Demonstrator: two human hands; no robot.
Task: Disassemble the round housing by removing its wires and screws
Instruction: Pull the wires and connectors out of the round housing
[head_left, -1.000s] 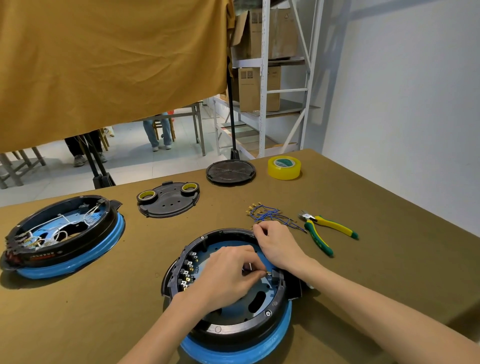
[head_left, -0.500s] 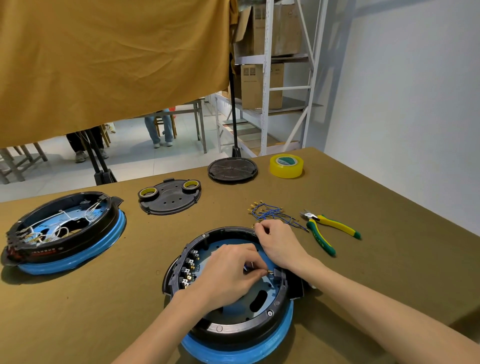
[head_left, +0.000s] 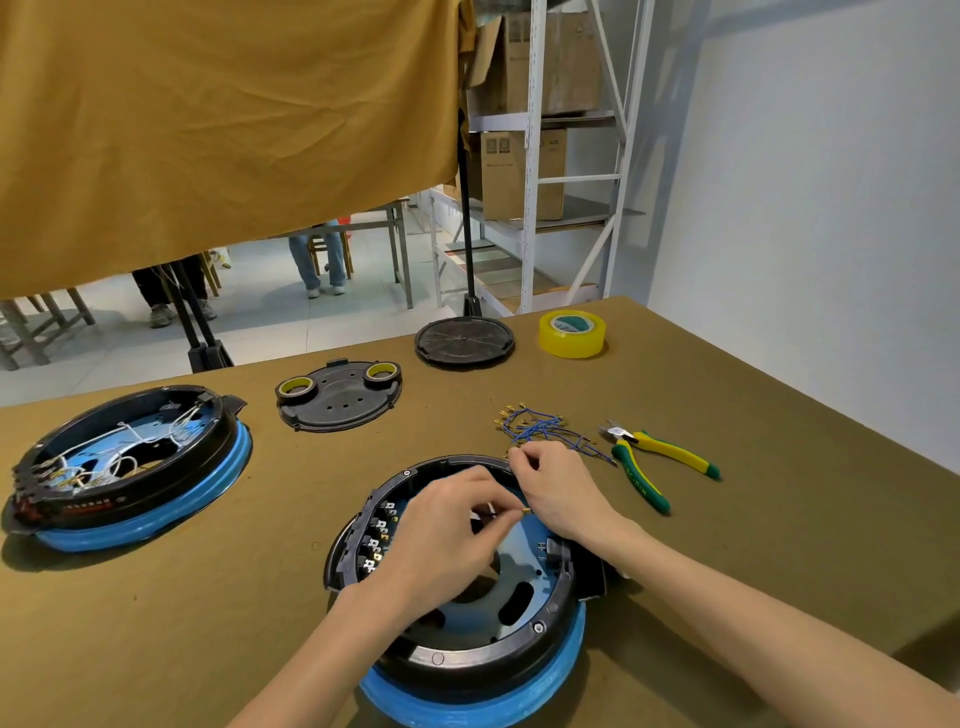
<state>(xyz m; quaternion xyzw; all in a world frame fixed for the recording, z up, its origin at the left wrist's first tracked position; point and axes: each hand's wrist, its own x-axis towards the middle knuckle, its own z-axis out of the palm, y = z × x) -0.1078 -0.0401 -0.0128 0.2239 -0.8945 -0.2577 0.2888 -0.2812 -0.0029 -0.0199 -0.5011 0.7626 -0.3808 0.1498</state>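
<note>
- While the round housing sits on the table right before me, both hands work inside it.
- Left hand: fingertips pinched on a small brass-tipped wire end.
- Right hand: fingers curled at the far rim; whether they hold anything, can't tell.
- Pulled blue wires lie just beyond, beside the pliers.

- Yellow tape roll, at the far side of my bench: a green-and-white printed label sits on its core, but the lettering is too small for me to read.
- Cardboard boxes on the shelf beyond: dark printed marks near the top edge, not legible.
- Green plier handle to my right: faint lettering, unreadable.
- No other text, number or sign can be read.
</note>
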